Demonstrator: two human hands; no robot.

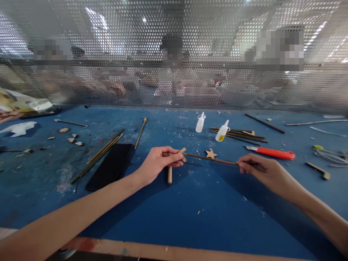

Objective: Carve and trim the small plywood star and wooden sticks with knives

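Observation:
A thin brown stick (pixel 212 158) stretches between my two hands, above the blue table (pixel 190 210). My left hand (pixel 163 161) pinches a small pale wooden piece (pixel 182 150) at the stick's left end. Closed fingertips of my right hand (pixel 252 165) grip the right end. Just behind the stick lies a wooden star (pixel 211 153). A short wooden rod (pixel 170 175) is on the table below my left hand, its upper end hidden by the fingers.
A black phone (pixel 110 166) and sticks (pixel 98 154) lie left. Two glue bottles (pixel 199 123) stand or lean behind, near more sticks (pixel 244 135). A red knife (pixel 276 153) lies beyond my right hand. Across the back runs a perforated screen (pixel 136 87) with people behind it.

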